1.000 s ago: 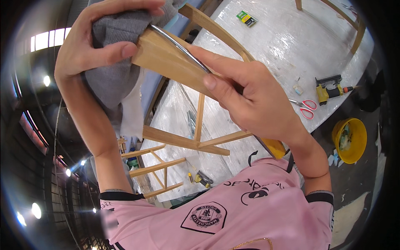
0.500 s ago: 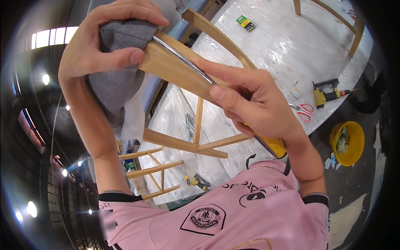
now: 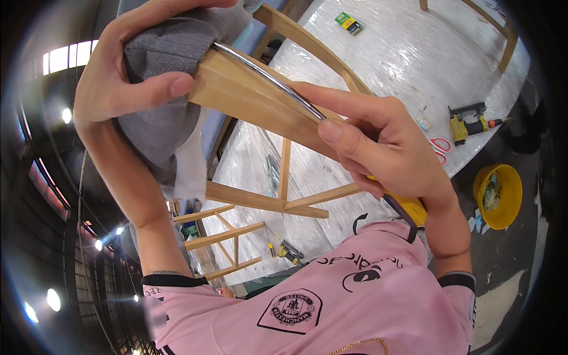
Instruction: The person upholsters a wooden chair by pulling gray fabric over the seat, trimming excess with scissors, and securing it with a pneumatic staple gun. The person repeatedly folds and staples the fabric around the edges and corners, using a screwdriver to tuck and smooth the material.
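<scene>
My left hand (image 3: pixel 112 89) is closed around the grey upholstered part (image 3: pixel 168 50) of a wooden chair, thumb lying at the border between cloth and wood. A pale wooden rail (image 3: pixel 254 97) slants down to the right from under the fabric. My right hand (image 3: pixel 384 139) grips a screwdriver (image 3: pixel 266 77), thumb and forefinger pinching its long metal shaft. That shaft lies along the rail's upper edge, and its far end meets the fabric's edge, where the tip cannot be seen. The yellow and dark handle (image 3: pixel 408 208) shows below my right palm.
A plastic-covered table (image 3: pixel 390 65) bears a yellow and black staple gun (image 3: pixel 470 123), red-handled scissors (image 3: pixel 441 149) and a small green and yellow packet (image 3: pixel 350 23). Another staple gun (image 3: pixel 291 251) lies near wooden chair legs (image 3: pixel 225 241). A yellow bucket (image 3: pixel 498 196) stands on the floor at right.
My right hand has shifted right, away from the fabric, and more of the screwdriver's shaft shows. My left hand still holds the upholstery, slightly farther left and up in view.
</scene>
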Available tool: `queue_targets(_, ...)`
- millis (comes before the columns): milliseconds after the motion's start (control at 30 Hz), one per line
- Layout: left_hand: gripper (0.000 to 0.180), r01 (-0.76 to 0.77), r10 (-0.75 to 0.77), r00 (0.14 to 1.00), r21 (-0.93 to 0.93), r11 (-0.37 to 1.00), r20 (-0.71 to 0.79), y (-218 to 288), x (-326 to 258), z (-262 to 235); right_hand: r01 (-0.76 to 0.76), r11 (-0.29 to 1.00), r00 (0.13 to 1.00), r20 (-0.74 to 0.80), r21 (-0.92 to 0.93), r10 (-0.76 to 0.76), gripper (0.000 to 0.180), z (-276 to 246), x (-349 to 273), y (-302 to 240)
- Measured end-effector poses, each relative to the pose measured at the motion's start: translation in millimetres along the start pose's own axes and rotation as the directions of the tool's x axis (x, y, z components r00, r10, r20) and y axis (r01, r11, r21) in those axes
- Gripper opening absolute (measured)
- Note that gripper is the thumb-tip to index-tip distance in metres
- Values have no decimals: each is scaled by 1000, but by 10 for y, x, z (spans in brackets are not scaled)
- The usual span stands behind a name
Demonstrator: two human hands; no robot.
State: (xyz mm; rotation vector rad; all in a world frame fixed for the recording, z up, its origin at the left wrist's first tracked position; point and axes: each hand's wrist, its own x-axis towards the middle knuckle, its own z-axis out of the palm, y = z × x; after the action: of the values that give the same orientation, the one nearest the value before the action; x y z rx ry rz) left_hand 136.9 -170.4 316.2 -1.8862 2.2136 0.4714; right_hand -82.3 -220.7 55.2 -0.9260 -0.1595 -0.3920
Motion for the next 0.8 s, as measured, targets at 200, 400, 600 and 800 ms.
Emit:
queue_targets(200,88,-74,74,997,20,997,1,-4,27,28,15,999,999,-43,31,-13,45,124,54,-4)
queue_targets(400,82,-91,86,995,98,991,55,155,72,17,62,995,994,-89,75,-55,46,272,158,30)
queue_targets(600,71,-193,176,979,199,961,100,90,65,-53,-61,996,995,-78,-66,56,47,126,-245,41)
queue_targets(800,64,-139,123,987,176,974,100,37,60,-100,1,996,999,-42,-94,-5,47,44,-313,38)
